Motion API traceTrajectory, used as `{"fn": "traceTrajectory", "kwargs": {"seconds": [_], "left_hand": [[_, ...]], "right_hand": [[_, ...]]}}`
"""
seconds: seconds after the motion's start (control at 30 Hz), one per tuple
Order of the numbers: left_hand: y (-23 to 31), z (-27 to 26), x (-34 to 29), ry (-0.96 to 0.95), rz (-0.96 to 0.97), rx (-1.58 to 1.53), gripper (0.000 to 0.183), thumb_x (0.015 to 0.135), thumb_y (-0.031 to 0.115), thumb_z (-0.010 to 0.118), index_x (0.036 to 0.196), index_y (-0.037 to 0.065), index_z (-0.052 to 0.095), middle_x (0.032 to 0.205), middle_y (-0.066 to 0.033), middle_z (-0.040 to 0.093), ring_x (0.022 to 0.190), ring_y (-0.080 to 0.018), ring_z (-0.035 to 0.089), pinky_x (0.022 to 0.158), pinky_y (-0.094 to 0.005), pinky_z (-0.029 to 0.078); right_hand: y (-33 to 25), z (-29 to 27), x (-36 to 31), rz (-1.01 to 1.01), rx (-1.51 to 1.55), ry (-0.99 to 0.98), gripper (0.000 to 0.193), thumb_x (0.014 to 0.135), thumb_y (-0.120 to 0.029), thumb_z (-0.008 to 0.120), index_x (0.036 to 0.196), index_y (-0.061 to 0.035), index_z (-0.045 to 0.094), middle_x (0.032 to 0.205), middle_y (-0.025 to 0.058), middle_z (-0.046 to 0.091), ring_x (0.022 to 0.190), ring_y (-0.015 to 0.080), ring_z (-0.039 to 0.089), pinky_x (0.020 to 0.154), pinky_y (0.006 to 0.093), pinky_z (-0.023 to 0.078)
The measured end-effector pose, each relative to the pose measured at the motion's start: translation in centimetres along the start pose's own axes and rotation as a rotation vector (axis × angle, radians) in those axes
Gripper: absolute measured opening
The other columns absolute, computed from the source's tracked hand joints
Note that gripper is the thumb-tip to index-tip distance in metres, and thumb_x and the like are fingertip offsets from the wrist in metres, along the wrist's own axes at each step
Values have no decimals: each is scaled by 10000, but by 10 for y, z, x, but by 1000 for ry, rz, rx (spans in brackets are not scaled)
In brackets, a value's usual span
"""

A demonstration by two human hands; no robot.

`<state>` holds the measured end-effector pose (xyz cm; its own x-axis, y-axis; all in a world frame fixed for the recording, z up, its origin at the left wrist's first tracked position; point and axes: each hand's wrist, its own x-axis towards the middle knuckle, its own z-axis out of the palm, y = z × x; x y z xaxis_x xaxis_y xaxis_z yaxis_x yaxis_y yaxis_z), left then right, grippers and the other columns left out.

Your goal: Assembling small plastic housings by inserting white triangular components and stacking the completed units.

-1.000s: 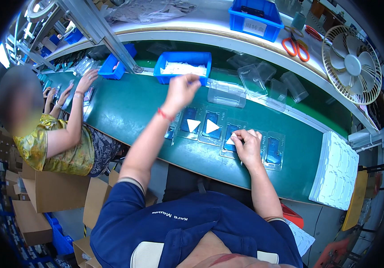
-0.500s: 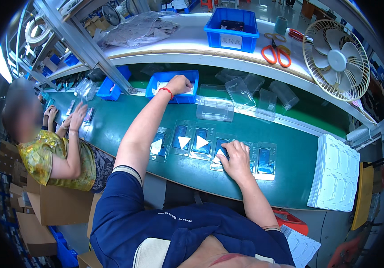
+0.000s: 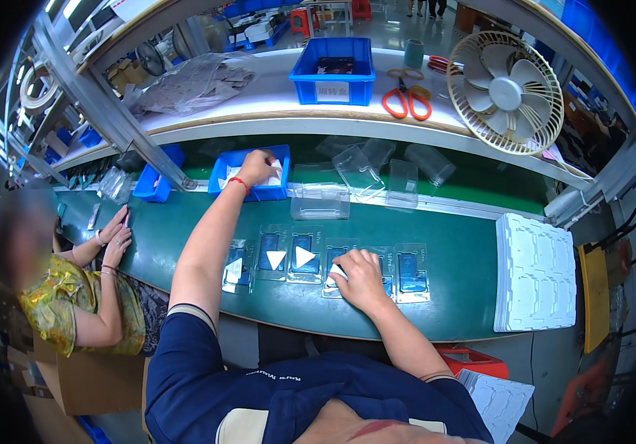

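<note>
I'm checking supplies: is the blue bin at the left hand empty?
Not empty: white pieces show inside the blue bin, beside the left hand. How deep they lie, I cannot tell.

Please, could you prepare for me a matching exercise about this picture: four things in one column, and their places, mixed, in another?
1. Left hand
2. Right hand
3. Orange-handled scissors
4. Stacked white trays

A. On the white shelf, near the fan
B. At the right end of the green bench
C. At the blue bin with white pieces
D. Over a blue-and-clear package

Pairs: 1-C; 2-D; 3-A; 4-B
</note>
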<state>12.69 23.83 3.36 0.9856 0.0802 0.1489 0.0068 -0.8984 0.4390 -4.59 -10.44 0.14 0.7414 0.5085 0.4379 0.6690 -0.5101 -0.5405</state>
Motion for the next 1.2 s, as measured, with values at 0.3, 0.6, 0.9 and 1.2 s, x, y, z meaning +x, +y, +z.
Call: {"fn": "traceTrajectory", "kwargs": {"seconds": [0.3, 0.6, 0.9, 1.2], "left_hand": [[65, -29, -58, 16, -206, -975, 192, 851, 50, 649, 1003, -26, 559, 879, -145, 670, 748, -182, 677, 538, -253, 550], [178, 61, -171, -317, -165, -1287, 164, 803, 18, 711, 896, 16, 576, 758, -79, 666, 607, -109, 638, 482, -215, 508], [216, 118, -202, -23, 387, -451, 387, 751, 81, 708, 1127, 43, 624, 875, -112, 633, 748, -277, 600, 754, -379, 466], [188, 69, -234, 202, 166, -81, 728, 714, 347, 759, 1339, 119, 464, 1306, -223, 406, 1191, -405, 385, 975, -549, 300]], "right_hand": [[3, -3, 5, 122, 202, 131, 205, 753, -170, 727, 903, -53, 651, 790, 66, 600, 754, 232, 560, 738, 358, 396], [14, -17, 13, 509, 1033, 330, 151, 873, -43, 638, 1011, 17, 626, 855, 35, 653, 761, 70, 586, 694, 211, 472], [67, -86, -63, 579, 76, 332, 191, 767, -80, 703, 942, -10, 674, 791, 121, 642, 695, 202, 608, 673, 293, 480], [57, -98, -64, 58, -251, -67, 876, 563, -579, 777, 1330, -249, 511, 1410, 187, 345, 1283, 438, 302, 1057, 557, 247]]}}
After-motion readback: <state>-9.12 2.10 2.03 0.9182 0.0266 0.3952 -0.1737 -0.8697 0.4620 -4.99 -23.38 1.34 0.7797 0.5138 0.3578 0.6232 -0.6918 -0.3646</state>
